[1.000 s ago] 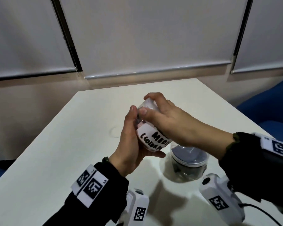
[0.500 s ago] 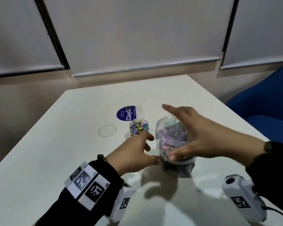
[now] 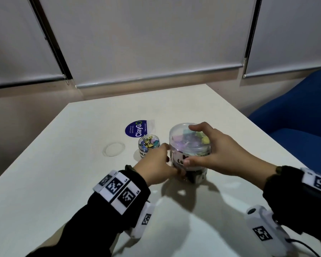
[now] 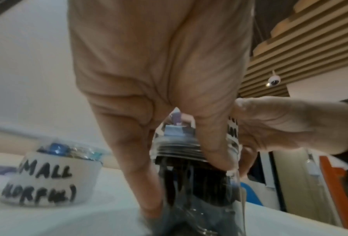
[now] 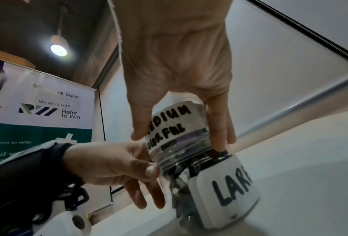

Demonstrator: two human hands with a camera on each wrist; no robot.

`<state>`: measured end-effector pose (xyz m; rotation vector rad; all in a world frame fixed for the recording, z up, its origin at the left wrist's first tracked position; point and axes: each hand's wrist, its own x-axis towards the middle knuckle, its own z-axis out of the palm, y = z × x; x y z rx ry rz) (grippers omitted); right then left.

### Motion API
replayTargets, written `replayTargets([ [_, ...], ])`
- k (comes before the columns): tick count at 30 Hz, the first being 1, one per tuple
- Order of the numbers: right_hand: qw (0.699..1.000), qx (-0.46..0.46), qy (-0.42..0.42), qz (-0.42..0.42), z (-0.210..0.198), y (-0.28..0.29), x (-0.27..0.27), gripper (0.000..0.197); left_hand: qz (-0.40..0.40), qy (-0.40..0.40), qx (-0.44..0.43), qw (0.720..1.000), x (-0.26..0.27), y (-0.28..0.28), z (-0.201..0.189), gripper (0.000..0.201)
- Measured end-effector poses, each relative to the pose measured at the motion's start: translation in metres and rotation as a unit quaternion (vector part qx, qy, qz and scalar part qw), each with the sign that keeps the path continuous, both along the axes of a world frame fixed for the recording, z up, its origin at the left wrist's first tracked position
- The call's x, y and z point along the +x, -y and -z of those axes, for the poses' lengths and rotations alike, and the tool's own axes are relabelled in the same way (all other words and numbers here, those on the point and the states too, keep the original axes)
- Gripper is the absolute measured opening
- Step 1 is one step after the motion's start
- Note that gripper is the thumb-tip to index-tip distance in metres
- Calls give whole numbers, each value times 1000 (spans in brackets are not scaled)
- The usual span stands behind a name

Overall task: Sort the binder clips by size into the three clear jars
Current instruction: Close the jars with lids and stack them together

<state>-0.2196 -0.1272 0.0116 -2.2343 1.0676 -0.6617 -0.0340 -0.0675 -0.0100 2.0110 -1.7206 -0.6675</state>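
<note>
R grip [image 3: 218, 152] round medium jar [image 3: 189, 143] atop large jar [image 3: 197, 176], L grip [image 3: 154, 164] prob. round latter.

medium jar [image 3: 185, 143]: midair → stacked on large jar [image 5: 225, 191] | right hand [image 3: 217, 154]: regrips it | left hand [image 3: 154, 166]: lowered

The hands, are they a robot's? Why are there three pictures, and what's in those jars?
No robot here: these are a person's two hands. The head picture comes from a camera worn on the head, looking down. The other two come from cameras strapped to each wrist, looking along the fingers. On the white table stands a small jar of colourful binder clips, with a clear lid lying to its left and a blue sticker behind. The right hand grips the medium jar from above. It is set on top of the large jar, which the left hand holds.
</note>
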Motion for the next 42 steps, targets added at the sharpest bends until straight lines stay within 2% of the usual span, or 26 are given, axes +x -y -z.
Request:
replayTargets([
  [3,999,28,13,29,-7,10,4,68,-39,69,-65,995,3,9,-6,55],
  [6,999,12,-1,42,-17,18,13,59,-49,58,-85,994,-3,11,-3,49],
  [10,999,-1,-27,38,-25,33,23,48,-56,9,-45,997,-15,22,11,76],
  [15,993,-38,-80,74,-26,45,34,72,-71,10,-41,997,-16,42,16,101],
  [17,992,-50,-80,79,-27,48,38,69,-76,25,-22,997,-13,40,10,101],
  [21,999,12,-45,-13,-30,56,35,62,-62,55,-9,997,3,42,4,89],
  [24,994,60,-36,-81,-35,60,35,63,-71,116,-14,991,14,45,1,81],
  [27,990,82,-28,-112,-36,67,42,61,-85,166,-25,982,26,46,1,73],
  [30,989,85,-15,-123,-32,76,50,62,-93,182,-32,978,36,48,1,68],
  [36,987,76,6,-138,-23,95,66,68,-101,175,-31,979,42,56,1,83],
  [40,975,152,58,-153,-18,102,65,68,-108,193,-11,975,47,73,2,93],
  [42,966,183,85,-160,-14,103,60,67,-100,186,2,978,51,79,3,90],
])
